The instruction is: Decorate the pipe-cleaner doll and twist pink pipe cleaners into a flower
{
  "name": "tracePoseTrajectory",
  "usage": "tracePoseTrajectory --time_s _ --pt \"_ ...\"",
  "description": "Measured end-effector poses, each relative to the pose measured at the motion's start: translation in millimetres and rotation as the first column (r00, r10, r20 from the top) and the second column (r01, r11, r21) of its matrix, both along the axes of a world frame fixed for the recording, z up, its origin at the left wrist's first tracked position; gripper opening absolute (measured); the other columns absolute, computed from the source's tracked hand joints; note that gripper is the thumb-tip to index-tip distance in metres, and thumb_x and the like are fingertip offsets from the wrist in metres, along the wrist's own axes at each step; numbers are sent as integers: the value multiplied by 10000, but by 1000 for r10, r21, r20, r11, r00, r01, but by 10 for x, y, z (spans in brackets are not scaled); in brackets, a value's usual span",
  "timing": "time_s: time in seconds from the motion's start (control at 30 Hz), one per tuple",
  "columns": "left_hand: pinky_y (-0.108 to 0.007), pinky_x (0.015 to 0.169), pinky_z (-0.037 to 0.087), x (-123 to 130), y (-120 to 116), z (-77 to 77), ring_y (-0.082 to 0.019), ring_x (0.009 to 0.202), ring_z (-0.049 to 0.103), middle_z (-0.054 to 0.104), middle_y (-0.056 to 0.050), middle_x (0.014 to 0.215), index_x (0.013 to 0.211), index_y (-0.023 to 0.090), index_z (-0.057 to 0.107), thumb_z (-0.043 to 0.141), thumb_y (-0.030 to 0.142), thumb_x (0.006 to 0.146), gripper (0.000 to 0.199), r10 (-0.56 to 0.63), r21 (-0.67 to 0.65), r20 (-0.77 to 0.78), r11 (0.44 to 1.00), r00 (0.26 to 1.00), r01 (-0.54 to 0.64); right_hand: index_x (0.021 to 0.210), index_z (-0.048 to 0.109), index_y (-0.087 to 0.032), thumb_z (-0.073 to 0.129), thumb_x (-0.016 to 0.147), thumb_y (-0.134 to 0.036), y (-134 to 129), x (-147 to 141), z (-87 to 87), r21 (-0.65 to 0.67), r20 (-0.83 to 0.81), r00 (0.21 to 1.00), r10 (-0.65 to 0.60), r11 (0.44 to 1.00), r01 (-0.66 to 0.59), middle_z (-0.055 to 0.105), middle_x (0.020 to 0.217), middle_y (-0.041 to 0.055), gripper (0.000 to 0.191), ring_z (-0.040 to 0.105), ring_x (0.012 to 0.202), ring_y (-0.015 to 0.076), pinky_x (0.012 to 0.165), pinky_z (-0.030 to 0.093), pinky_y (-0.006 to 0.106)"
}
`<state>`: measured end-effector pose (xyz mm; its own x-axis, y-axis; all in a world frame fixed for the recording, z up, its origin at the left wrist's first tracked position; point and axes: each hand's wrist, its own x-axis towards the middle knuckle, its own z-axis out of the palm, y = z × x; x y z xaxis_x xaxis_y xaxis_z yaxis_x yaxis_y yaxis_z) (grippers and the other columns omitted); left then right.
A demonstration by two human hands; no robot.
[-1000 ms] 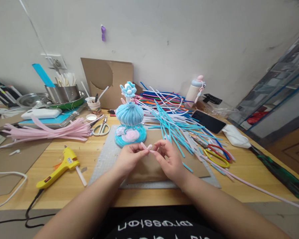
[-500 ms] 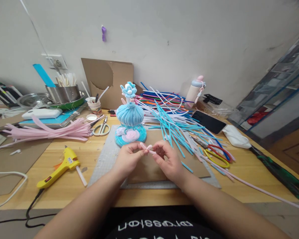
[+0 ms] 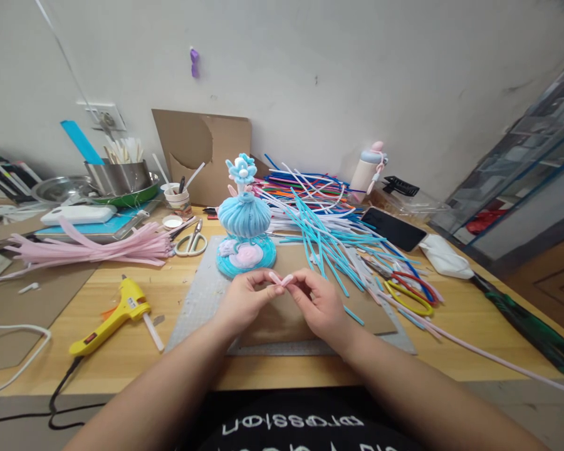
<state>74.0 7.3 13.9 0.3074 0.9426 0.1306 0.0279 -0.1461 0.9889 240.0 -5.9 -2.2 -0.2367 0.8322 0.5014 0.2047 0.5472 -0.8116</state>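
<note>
A short pale pink fuzzy piece (image 3: 286,279), bent into a V, is pinched between both hands. My left hand (image 3: 250,297) grips its left side with thumb and fingers, and my right hand (image 3: 318,302) closes on its right side. Just behind my left hand stands a fuzzy blue figure (image 3: 244,216) with a pleated skirt and a flower on top, on a round blue base with a pink swirl. Brown cardboard (image 3: 282,319) on a grey cutting mat (image 3: 192,313) lies beneath the hands.
Light blue stems (image 3: 326,250) and multicoloured ones lie behind right, near yellow-handled pliers (image 3: 408,299) and a black phone (image 3: 393,229). At left are a yellow glue gun (image 3: 117,313), scissors (image 3: 192,241) and pink stems (image 3: 94,245). A bottle (image 3: 366,172) stands at the back.
The right fingers have closed in on the pink piece, coming nearer the left fingertips. The piece now shows as a clearer V.
</note>
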Motion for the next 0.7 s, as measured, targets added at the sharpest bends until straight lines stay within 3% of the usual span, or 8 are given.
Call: tracePoseTrajectory --time_s 0.17,0.27,0.4,0.57,0.7 --pt "-321 842 428 -6 4 -18 -196 866 602 680 -47 868 843 151 677 691 345 728 226 26 23 -73 999 997 -25 911 584 -198 502 890 -238 -16 8 12 -1 23 1000 -14 1000 14 589 790 12 95 504 650 121 601 391 249" --pt "-350 851 441 -8 15 -55 -220 906 610 684 -70 927 973 151 650 723 358 694 355 67 11 -100 998 993 -66 931 565 -204 499 884 -261 -21 23 31 -26 25 1000 2 1000 -1 575 804 10 99 500 673 128 630 398 255" --pt "-374 895 431 -16 18 -74 -230 992 586 647 -87 1052 1098 170 597 736 362 682 479 174 161 -197 976 965 -143 873 591 -191 484 877 -297 9 24 40 -127 67 995 69 990 -60 583 810 22 150 527 745 152 687 404 273" --pt "-416 929 378 -44 -5 -29 -248 1062 547 613 -84 1129 1156 209 559 749 344 677 533 348 524 -419 847 839 -89 676 565 -172 482 839 -314 88 -1 7 -413 -39 992 124 902 -129 565 649 1 232 521 630 132 653 402 266" --pt "-418 915 336 -59 -23 -16 -262 1105 509 599 -85 1163 1189 234 532 737 333 701 538 468 694 -506 720 725 20 594 532 -174 508 787 -312 120 -13 15 -552 -113 985 129 816 -170 528 549 -24 238 463 519 104 559 365 244"
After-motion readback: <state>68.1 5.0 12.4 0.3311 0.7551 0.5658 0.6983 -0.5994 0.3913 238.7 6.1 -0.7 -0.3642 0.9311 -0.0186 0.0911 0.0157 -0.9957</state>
